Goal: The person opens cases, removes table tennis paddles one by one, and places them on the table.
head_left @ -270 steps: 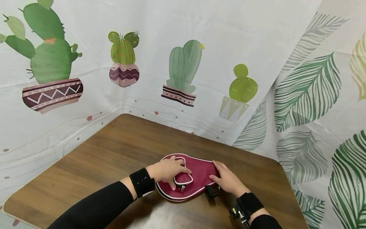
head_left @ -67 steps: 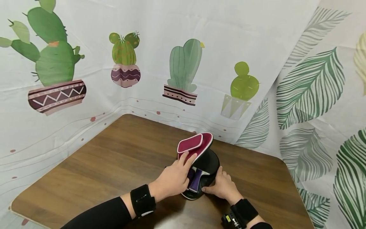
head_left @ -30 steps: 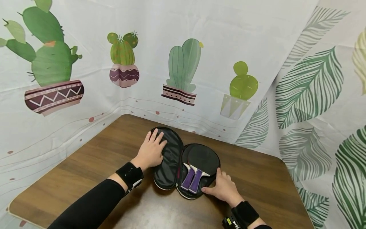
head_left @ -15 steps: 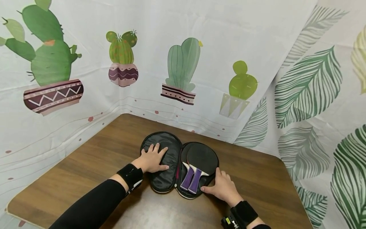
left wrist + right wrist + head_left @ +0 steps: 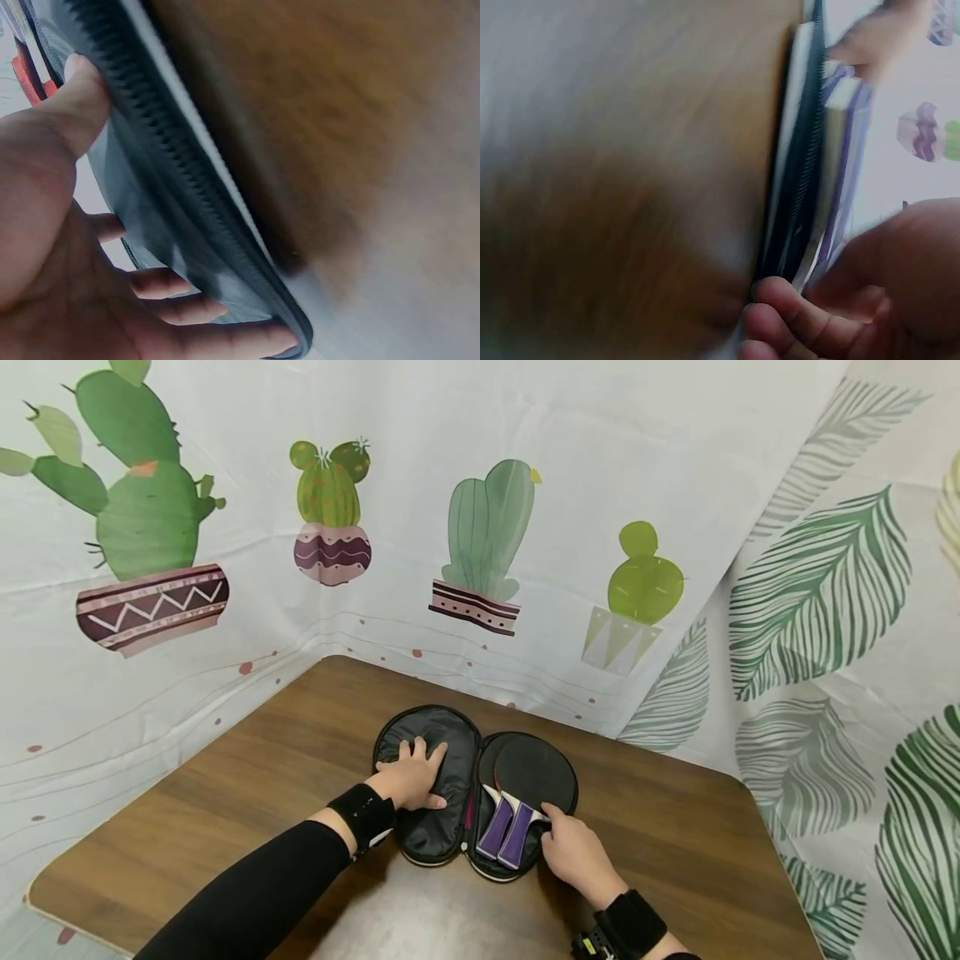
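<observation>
A zip-around table tennis case lies unfolded on the wooden table. Its black lining faces up. My left hand (image 5: 414, 779) rests with spread fingers on the lid half (image 5: 432, 845); in the left wrist view, my fingertips reach the zipped rim (image 5: 169, 150). Two black-faced table tennis paddles overlap in the other half. The upper paddle (image 5: 534, 768) covers much of the lower paddle (image 5: 487, 763), and both purple handles point toward me. My right hand (image 5: 577, 853) touches the upper paddle's shoulder beside its handle (image 5: 515, 837). Its other fingers bend near the case edge in the right wrist view.
The brown wooden table (image 5: 247, 785) extends around the case, with a rounded far-right corner. Behind it hangs a white cloth (image 5: 405, 502) printed with cacti and leaves. Each wrist wears a black strap (image 5: 363, 817).
The case was closed, maroon side up; its lid has swung left and lies flat, baring the paddles. My right hand has moved from the case's right rim onto the upper paddle.
</observation>
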{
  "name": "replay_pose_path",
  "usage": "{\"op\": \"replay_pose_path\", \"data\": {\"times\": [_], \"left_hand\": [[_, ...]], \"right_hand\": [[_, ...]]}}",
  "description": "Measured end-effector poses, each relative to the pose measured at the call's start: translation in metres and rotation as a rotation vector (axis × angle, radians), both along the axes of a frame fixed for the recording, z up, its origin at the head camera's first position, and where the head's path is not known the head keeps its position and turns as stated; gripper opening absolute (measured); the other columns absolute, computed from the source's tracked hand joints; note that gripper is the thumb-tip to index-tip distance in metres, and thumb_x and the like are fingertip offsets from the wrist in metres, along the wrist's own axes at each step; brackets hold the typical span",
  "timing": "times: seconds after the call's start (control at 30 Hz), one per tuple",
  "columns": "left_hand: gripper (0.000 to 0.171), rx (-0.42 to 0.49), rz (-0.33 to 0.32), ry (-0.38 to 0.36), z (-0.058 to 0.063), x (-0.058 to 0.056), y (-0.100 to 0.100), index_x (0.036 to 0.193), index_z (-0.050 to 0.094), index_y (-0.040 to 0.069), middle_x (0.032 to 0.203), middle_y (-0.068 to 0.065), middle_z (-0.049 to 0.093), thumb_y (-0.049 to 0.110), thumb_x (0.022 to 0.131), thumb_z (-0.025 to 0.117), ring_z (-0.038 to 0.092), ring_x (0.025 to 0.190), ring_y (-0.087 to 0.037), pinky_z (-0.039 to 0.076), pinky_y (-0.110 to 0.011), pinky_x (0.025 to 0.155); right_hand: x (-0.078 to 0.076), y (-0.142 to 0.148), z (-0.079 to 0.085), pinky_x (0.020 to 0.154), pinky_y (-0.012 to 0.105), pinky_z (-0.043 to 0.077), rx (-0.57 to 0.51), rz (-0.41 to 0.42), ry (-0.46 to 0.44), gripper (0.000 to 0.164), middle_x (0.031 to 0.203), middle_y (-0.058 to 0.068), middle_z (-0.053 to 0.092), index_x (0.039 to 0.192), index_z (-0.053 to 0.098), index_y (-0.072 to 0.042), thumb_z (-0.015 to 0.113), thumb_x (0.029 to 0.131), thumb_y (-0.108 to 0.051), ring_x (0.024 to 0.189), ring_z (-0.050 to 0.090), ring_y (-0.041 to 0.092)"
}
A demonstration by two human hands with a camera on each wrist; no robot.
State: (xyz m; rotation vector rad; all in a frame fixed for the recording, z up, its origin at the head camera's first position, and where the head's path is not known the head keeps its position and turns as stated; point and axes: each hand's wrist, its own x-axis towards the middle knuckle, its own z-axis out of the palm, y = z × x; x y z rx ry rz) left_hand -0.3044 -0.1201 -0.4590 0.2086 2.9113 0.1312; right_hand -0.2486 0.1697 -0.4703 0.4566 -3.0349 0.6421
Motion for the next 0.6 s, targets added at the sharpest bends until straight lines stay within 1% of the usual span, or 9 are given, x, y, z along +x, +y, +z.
{"op": "replay_pose_path", "data": {"times": [0.03,0.1,0.13,0.2,0.27,0.37,0.47,0.6], "left_hand": [[0.102,-0.015,0.005,-0.007,0.001,0.0,0.002,0.162,0.016,0.019,0.162,-0.029,0.014,0.058,0.084,0.068,0.016,0.148,-0.053,0.038,-0.078,0.094],[0.101,-0.041,0.015,-0.015,0.003,-0.001,0.006,0.162,0.016,0.018,0.162,-0.029,0.014,0.058,0.085,0.068,0.016,0.148,-0.053,0.04,-0.077,0.092],[0.101,-0.054,0.019,-0.021,0.003,-0.001,0.008,0.162,0.016,0.018,0.162,-0.029,0.014,0.058,0.085,0.068,0.016,0.147,-0.053,0.041,-0.077,0.091],[0.101,-0.073,0.029,-0.03,0.003,-0.002,0.012,0.162,0.016,0.018,0.162,-0.029,0.014,0.057,0.086,0.068,0.016,0.147,-0.054,0.042,-0.076,0.091],[0.1,-0.086,0.036,-0.04,0.003,-0.003,0.014,0.162,0.015,0.017,0.162,-0.029,0.013,0.056,0.086,0.069,0.015,0.147,-0.054,0.043,-0.076,0.09],[0.1,-0.1,0.043,-0.053,0.004,-0.004,0.017,0.162,0.015,0.017,0.162,-0.029,0.012,0.054,0.087,0.069,0.015,0.147,-0.055,0.044,-0.076,0.089],[0.099,-0.111,0.045,-0.047,0.005,-0.004,0.019,0.162,0.016,0.016,0.161,-0.03,0.013,0.053,0.087,0.07,0.015,0.147,-0.056,0.045,-0.076,0.087],[0.1,-0.103,0.058,-0.052,0.004,-0.004,0.021,0.162,0.016,0.016,0.162,-0.029,0.012,0.052,0.087,0.07,0.014,0.147,-0.055,0.044,-0.075,0.088]], "right_hand": [[-0.001,-0.002,0.0,0.076,0.048,0.054,0.006,-0.018,0.019,0.047,0.103,0.016,0.073,0.137,0.057,0.0,0.053,0.092,-0.012,0.088,0.07,0.032],[-0.004,-0.006,0.001,0.085,0.052,0.054,0.025,-0.06,0.055,0.041,0.119,0.017,0.071,0.131,0.063,-0.002,0.052,0.096,-0.02,0.102,0.069,0.035],[-0.005,-0.008,0.002,0.085,0.053,0.054,0.027,-0.074,0.054,0.042,0.119,0.017,0.071,0.129,0.064,-0.002,0.054,0.097,-0.026,0.102,0.069,0.036],[-0.007,-0.013,0.003,0.081,0.052,0.054,0.042,-0.088,0.046,0.049,0.115,0.018,0.071,0.128,0.065,-0.001,0.058,0.096,-0.038,0.097,0.07,0.036],[-0.008,-0.018,0.005,0.078,0.051,0.055,0.074,-0.084,0.033,0.061,0.114,0.019,0.071,0.129,0.063,0.001,0.061,0.094,-0.049,0.094,0.071,0.035],[-0.009,-0.024,0.006,0.075,0.05,0.057,0.103,-0.071,0.002,0.078,0.113,0.021,0.071,0.132,0.06,0.005,0.065,0.088,-0.059,0.091,0.071,0.035],[-0.012,-0.029,0.006,0.081,0.05,0.057,0.074,-0.077,-0.03,0.085,0.118,0.022,0.07,0.137,0.055,0.007,0.07,0.084,-0.059,0.098,0.071,0.035],[-0.013,-0.031,0.005,0.09,0.051,0.054,-0.014,-0.108,-0.071,0.083,0.127,0.023,0.066,0.144,0.048,0.004,0.072,0.08,-0.043,0.107,0.068,0.035]]}}
